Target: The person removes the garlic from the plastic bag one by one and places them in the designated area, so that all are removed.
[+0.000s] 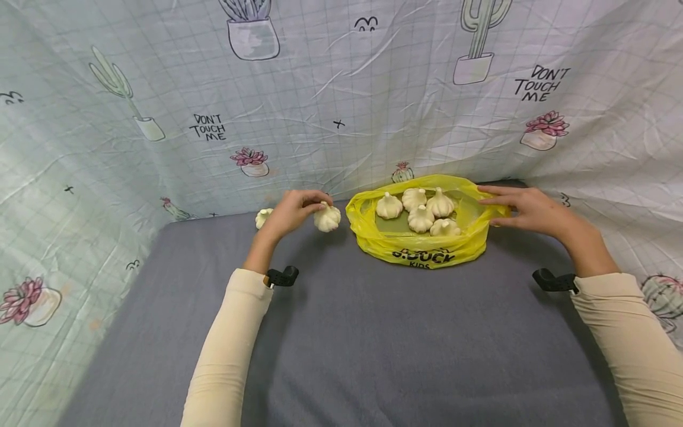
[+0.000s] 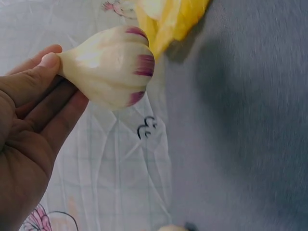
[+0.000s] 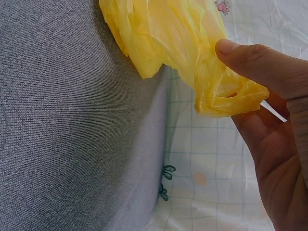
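My left hand (image 1: 295, 212) pinches a garlic bulb (image 1: 327, 218) by its neck between thumb and fingertips. In the left wrist view the garlic bulb (image 2: 113, 67) is cream-coloured, with purple patches at its base, and held above the grey surface. Just right of it is a yellow plastic bag (image 1: 368, 248), its mouth spread wide and several garlic bulbs (image 1: 421, 219) inside. At the bag's right edge my right hand (image 1: 536, 212) holds the crumpled rim, the thumb on the near side in the right wrist view and the fingers behind the plastic (image 3: 216, 96).
Another garlic bulb (image 1: 263, 217) lies left of my left hand, partly hidden by it. The grey table (image 1: 405, 344) meets a printed cloth curtain (image 1: 320, 118) along its back and sides. Each wrist carries a black camera mount (image 1: 285, 276).
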`<state>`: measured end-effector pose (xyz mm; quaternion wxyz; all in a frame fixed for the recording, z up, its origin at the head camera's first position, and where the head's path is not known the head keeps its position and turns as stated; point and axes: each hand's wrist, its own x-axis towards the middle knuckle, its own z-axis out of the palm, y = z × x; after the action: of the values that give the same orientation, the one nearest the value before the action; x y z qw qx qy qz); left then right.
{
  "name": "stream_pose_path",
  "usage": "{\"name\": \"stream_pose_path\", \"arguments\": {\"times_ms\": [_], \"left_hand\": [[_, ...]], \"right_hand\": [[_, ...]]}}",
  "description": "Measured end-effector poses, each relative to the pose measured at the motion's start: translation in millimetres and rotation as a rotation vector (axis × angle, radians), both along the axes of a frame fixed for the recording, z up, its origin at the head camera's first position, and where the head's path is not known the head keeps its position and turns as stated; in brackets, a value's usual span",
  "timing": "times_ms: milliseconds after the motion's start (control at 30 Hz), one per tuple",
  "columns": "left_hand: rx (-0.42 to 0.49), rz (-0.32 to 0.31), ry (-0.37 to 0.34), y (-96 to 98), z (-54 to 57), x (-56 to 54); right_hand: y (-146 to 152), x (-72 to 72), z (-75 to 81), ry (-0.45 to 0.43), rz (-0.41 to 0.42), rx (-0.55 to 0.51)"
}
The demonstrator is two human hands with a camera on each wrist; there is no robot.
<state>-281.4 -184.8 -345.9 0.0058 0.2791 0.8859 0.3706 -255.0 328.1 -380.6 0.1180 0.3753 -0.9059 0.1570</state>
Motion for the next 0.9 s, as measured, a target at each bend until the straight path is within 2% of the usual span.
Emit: {"name": "stream_pose_path", "arguments": {"times_ms": [267,400,633,900], "left_hand": [[-0.019,0.018,-0.006,-16.6,1.2,-13.4],[-0.04,0.023,-0.005,-21.4,3.3,-16.0],[-0.077,-0.008,0.013,-26.2,2.3,-22.3],[-0.113,-0.012,0.004,-30.1,3.1,-24.1]], "right_hand": [[0,-0.3,-1.3,0.011,0.016,-0.01],[1,-0.7,-1.2,0.01,0.012,-0.018],[-1,0.0,-0.2,0.003,0.002,-0.01],[-3,0.5,0.9,-0.001,0.0,-0.004]]}}
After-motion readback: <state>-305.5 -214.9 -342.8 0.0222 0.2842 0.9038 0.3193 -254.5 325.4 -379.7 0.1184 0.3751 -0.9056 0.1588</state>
